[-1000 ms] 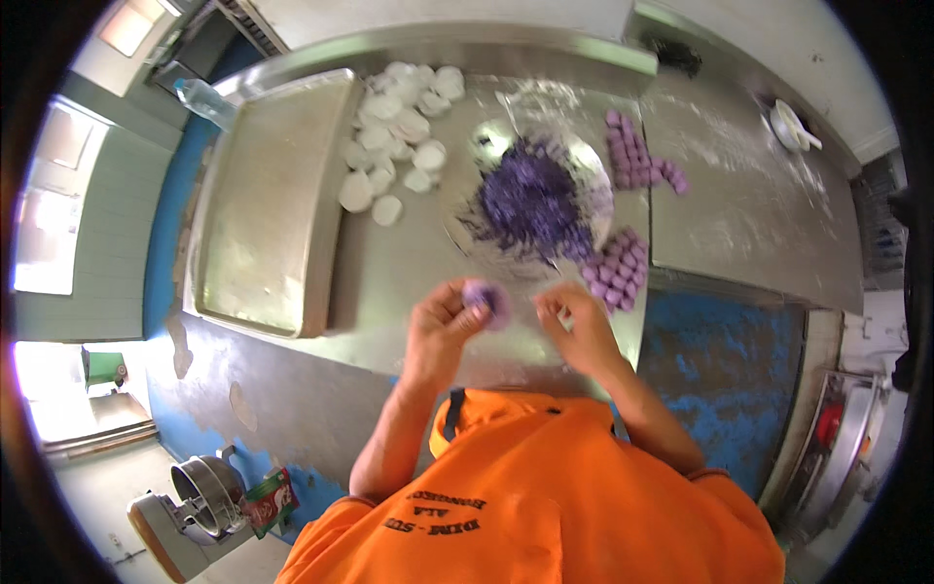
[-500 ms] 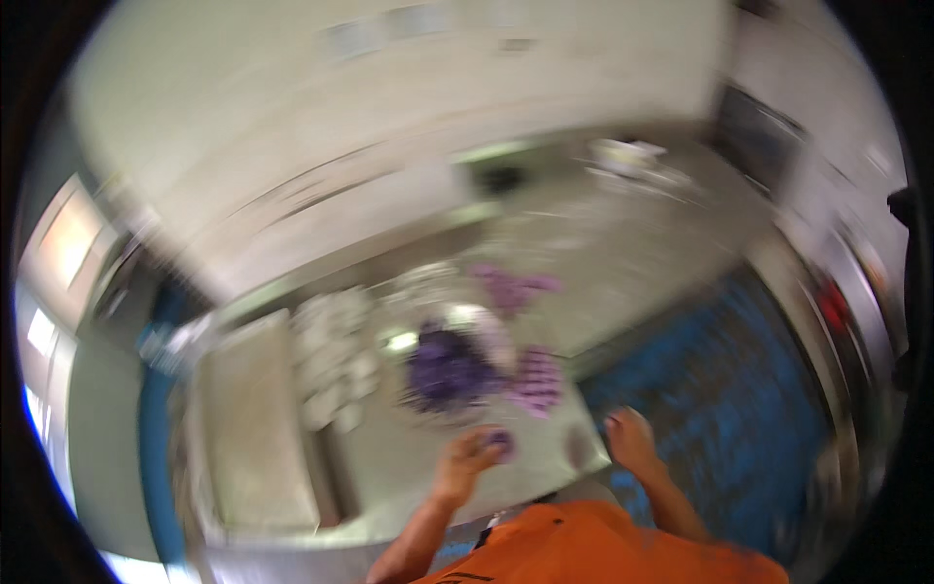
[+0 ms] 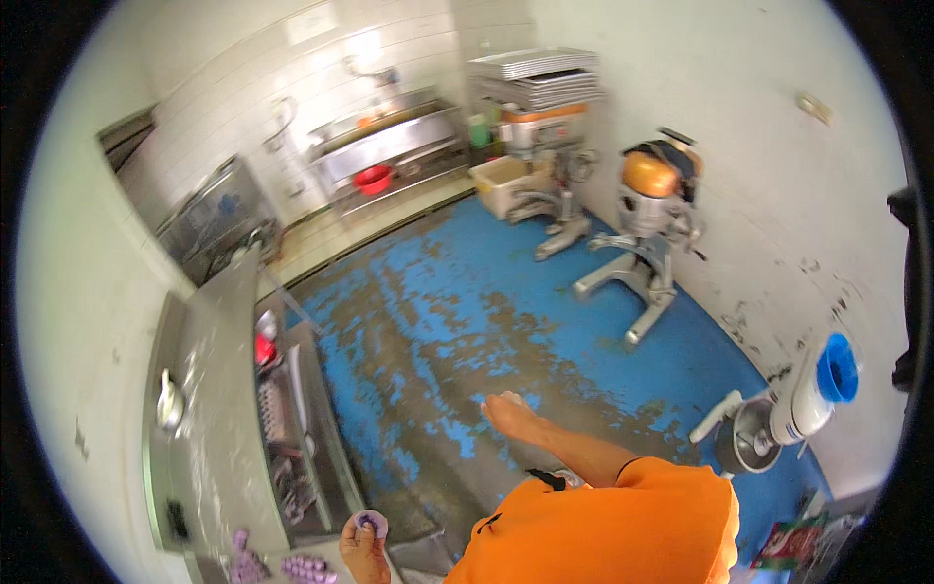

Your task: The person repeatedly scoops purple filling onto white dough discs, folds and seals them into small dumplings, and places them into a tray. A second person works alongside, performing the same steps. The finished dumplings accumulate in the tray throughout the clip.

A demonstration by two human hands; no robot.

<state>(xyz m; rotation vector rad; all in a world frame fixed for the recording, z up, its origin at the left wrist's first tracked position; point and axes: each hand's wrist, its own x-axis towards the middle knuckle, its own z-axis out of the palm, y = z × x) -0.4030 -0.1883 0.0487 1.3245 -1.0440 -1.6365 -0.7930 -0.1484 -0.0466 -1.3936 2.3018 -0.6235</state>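
Note:
In my left hand [image 3: 364, 557], at the lower edge, a flat round of pale purple dough [image 3: 379, 519] rests against the fingers, with a darker purple filling in its middle. The fingers are curled around it, with the thumb over the filling. My right hand [image 3: 511, 417] hangs in front of me above the floor, away from the worktable. Its fingers look curled, with a small pale patch at their tips; what they hold, if anything, I cannot make out. Purple dough pieces [image 3: 309, 570] and a purple dough lump [image 3: 248, 566] lie on the table beside my left hand.
A metal worktable [image 3: 219, 457] runs along the left, bearing a white object [image 3: 169, 401]. Floor mixers [image 3: 650, 195] stand by the right wall, with a smaller mixer [image 3: 778, 428] nearer me. Stacked trays [image 3: 535, 78], a sink [image 3: 389, 146] and a red basin [image 3: 374, 179] are at the back.
My view has swung right, from the worktable to the floor and mixers. The tray, white pieces and bowl of purple filling have left view. A dough round now shows plainly in my left hand.

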